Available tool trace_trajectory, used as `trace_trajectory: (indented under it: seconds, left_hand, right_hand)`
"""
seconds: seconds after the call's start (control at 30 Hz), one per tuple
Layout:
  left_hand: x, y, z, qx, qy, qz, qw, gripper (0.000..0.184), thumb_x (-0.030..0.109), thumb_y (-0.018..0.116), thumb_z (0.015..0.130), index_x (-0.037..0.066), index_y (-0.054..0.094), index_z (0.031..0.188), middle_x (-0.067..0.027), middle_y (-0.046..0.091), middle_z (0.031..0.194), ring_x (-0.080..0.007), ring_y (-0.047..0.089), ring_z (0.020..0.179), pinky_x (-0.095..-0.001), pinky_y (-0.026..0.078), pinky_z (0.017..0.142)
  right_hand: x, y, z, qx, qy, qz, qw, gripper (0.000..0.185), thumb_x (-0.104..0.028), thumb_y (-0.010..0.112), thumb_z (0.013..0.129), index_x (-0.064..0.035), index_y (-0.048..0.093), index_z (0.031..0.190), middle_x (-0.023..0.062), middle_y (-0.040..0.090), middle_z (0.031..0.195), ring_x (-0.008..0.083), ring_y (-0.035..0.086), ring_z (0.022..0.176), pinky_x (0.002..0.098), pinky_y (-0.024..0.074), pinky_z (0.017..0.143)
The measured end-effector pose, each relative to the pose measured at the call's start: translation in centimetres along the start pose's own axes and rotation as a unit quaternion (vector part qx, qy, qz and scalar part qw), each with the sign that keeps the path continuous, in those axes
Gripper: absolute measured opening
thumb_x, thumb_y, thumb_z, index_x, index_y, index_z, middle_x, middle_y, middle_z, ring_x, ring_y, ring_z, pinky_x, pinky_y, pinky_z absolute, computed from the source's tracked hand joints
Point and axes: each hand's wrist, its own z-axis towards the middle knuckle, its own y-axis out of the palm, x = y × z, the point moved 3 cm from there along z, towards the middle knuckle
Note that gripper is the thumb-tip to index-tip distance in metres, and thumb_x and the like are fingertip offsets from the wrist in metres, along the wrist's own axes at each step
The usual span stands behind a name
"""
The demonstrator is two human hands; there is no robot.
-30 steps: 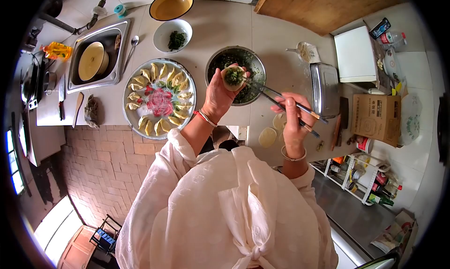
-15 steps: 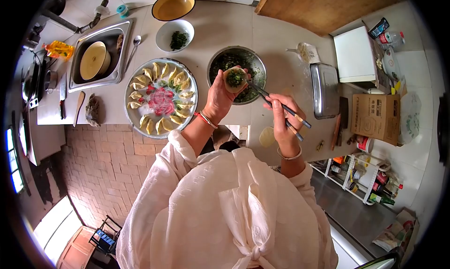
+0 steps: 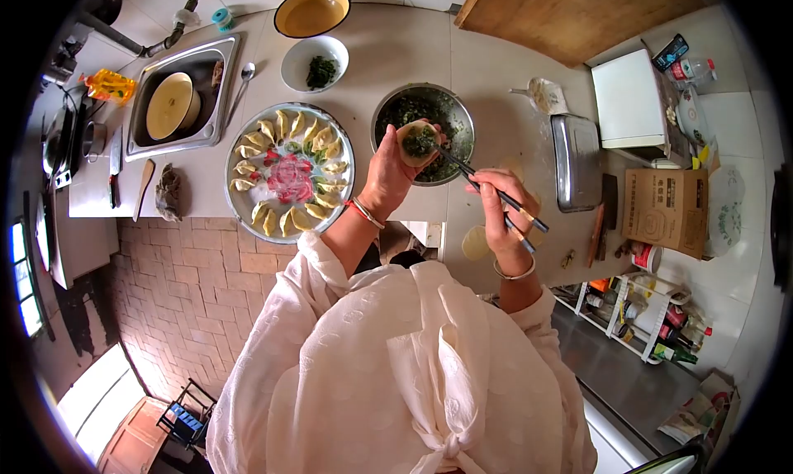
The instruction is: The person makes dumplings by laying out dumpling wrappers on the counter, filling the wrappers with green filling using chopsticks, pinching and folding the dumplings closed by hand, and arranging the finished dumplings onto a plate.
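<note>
My left hand [image 3: 390, 177] cups a round dough wrapper [image 3: 406, 150] with green filling [image 3: 420, 142] on it, over the near-left part of a steel bowl [image 3: 462, 111] of chopped greens. Dark chopsticks [image 3: 514, 203] are gripped in my right hand [image 3: 500, 214], their tips touching the filling. A flat wrapper [image 3: 475, 243] lies on the counter by my right hand. Left of my left hand, folded dumplings [image 3: 282, 125] ring a flowered plate [image 3: 347, 156]. Behind the plate stands a white bowl [image 3: 291, 68] holding some greens.
A yellow enamel bowl [image 3: 312, 13] is at the back. On the left are a sink [image 3: 216, 90] with a basin [image 3: 173, 106], a spoon [image 3: 239, 87], a knife [image 3: 114, 164] and a cloth [image 3: 168, 193]. A metal container [image 3: 576, 162] and a cardboard box [image 3: 666, 210] stand on the right.
My right hand has moved left and the chopsticks have drawn closer together, tips still at the filling. The view has shifted slightly. My left hand still holds the wrapper.
</note>
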Motion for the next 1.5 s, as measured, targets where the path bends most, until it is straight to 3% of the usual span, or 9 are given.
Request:
trace_trajectory:
  seconds: [0.17, 0.37, 0.5, 0.8, 1.07, 1.13, 1.23, 1.43, 1.5]
  left_hand:
    - [-0.2, 0.0, 0.3, -0.008, -0.007, -0.024, 1.000, 0.058, 0.047, 0.033, 0.104, 0.000, 0.044, 0.136, -0.0162, 0.053, 0.136, -0.0323, 0.051, 0.128, -0.0411, 0.046, 0.104]
    - [-0.3, 0.0, 0.3, 0.001, -0.016, -0.037, 0.999, 0.057, 0.047, 0.034, 0.103, 0.000, 0.046, 0.135, -0.0164, 0.053, 0.136, -0.0325, 0.050, 0.129, -0.0410, 0.046, 0.104]
    - [-0.2, 0.0, 0.3, -0.003, -0.013, -0.031, 0.999, 0.056, 0.046, 0.034, 0.104, 0.001, 0.046, 0.135, -0.0164, 0.053, 0.136, -0.0323, 0.051, 0.128, -0.0406, 0.047, 0.104]
    - [-0.2, 0.0, 0.4, 0.005, -0.009, -0.038, 0.999, 0.056, 0.046, 0.033, 0.104, 0.001, 0.047, 0.134, -0.0164, 0.055, 0.134, -0.0315, 0.052, 0.127, -0.0403, 0.048, 0.102]
    - [-0.5, -1.0, 0.9, 0.016, -0.030, -0.068, 0.997, 0.052, 0.042, 0.036, 0.103, 0.000, 0.049, 0.133, -0.0170, 0.055, 0.134, -0.0315, 0.052, 0.126, -0.0431, 0.041, 0.108]
    - [-0.5, -1.4, 1.3, 0.060, -0.038, -0.012, 0.997, 0.050, 0.043, 0.038, 0.102, 0.006, 0.053, 0.132, -0.0131, 0.058, 0.133, -0.0282, 0.055, 0.123, -0.0421, 0.043, 0.103]
    - [-0.4, -2.2, 1.2, -0.011, -0.020, -0.015, 1.000, 0.050, 0.042, 0.036, 0.103, 0.004, 0.051, 0.132, -0.0134, 0.058, 0.132, -0.0276, 0.053, 0.125, -0.0426, 0.042, 0.105]
    - [0.3, -3.2, 0.2, -0.007, 0.014, 0.025, 1.000, 0.051, 0.043, 0.041, 0.102, 0.003, 0.051, 0.132, -0.0151, 0.056, 0.132, -0.0306, 0.053, 0.125, -0.0426, 0.046, 0.104]
    - [0.7, -2.6, -0.3, -0.001, 0.009, 0.018, 1.000, 0.052, 0.043, 0.042, 0.102, 0.002, 0.051, 0.131, -0.0153, 0.056, 0.132, -0.0306, 0.053, 0.125, -0.0419, 0.047, 0.104]
  right_hand:
    - [0.2, -0.2, 0.3, 0.039, 0.020, 0.009, 0.999, 0.013, 0.002, 0.052, 0.096, 0.0090, 0.062, 0.099, 0.0183, 0.064, 0.094, 0.0209, 0.066, 0.079, 0.0303, 0.0599, 0.068]
    - [0.2, 0.5, -0.3, 0.002, 0.038, -0.021, 0.999, 0.013, 0.002, 0.052, 0.096, 0.0082, 0.062, 0.100, 0.0177, 0.064, 0.094, 0.0206, 0.066, 0.079, 0.0296, 0.0598, 0.069]
    - [-0.4, 0.2, -0.3, 0.034, 0.018, -0.021, 0.999, 0.011, 0.002, 0.055, 0.093, 0.0026, 0.062, 0.101, 0.0154, 0.066, 0.094, 0.0205, 0.069, 0.074, 0.0282, 0.0539, 0.064]
    - [-0.2, 0.5, -0.6, 0.009, 0.013, -0.046, 0.999, 0.012, 0.003, 0.052, 0.096, 0.0085, 0.062, 0.101, 0.0175, 0.064, 0.095, 0.0200, 0.067, 0.076, 0.0281, 0.0576, 0.068]
    - [0.3, 1.0, -1.0, 0.030, 0.044, -0.014, 0.998, 0.012, 0.005, 0.057, 0.091, 0.0000, 0.062, 0.101, 0.0139, 0.066, 0.092, 0.0217, 0.067, 0.074, 0.0288, 0.0523, 0.064]
    - [-0.3, 0.4, -0.8, 0.029, 0.044, -0.016, 0.998, 0.014, 0.006, 0.059, 0.090, -0.0008, 0.062, 0.101, 0.0130, 0.066, 0.091, 0.0219, 0.066, 0.074, 0.0291, 0.0518, 0.064]
    - [-0.2, 0.1, -0.6, 0.062, 0.014, 0.012, 0.998, 0.011, 0.003, 0.060, 0.090, -0.0012, 0.062, 0.100, 0.0115, 0.066, 0.090, 0.0214, 0.065, 0.073, 0.0303, 0.0512, 0.063]
    - [4.9, -0.5, -0.8, 0.189, 0.103, 0.094, 0.972, 0.013, -0.008, 0.058, 0.097, 0.0032, 0.064, 0.101, 0.0083, 0.067, 0.091, 0.0129, 0.066, 0.072, 0.0234, 0.0539, 0.058]
    - [10.3, 0.5, -2.0, 0.198, 0.191, 0.118, 0.954, 0.017, -0.013, 0.061, 0.096, 0.0026, 0.066, 0.100, 0.0040, 0.067, 0.086, 0.0089, 0.064, 0.069, 0.0222, 0.0535, 0.054]
